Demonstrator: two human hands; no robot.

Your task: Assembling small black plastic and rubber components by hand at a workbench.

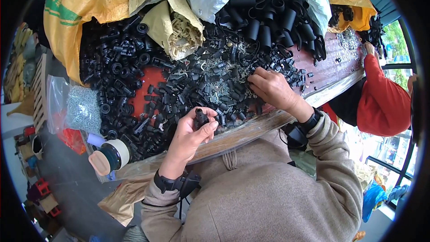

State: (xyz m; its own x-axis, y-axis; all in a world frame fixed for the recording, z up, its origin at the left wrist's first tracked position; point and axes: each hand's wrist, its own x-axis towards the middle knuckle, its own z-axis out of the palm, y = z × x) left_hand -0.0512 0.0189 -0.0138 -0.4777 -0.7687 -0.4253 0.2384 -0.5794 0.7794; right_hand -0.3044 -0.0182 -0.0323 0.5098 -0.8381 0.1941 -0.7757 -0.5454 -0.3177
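Above the near edge of the workbench, my left hand [190,135] is closed around a small black plastic tube-shaped part [201,117], which stands upright between thumb and fingers. My right hand [273,90] reaches over a heap of small black plastic pieces [188,88]. Its fingertips are pressed together at the heap, and whatever they pinch is hidden. Thin pale metal clips [218,90] lie mixed among these pieces. A pile of larger black ring-ended parts [121,65] covers the bench to the left of my hands.
Yellow woven sacks [67,27] and a white sack of black cylinders [265,36] line the far side. A clear bag of screws [83,107] and a round container [117,153] sit at the left end. A person in a red sleeve [380,94] works at the right.
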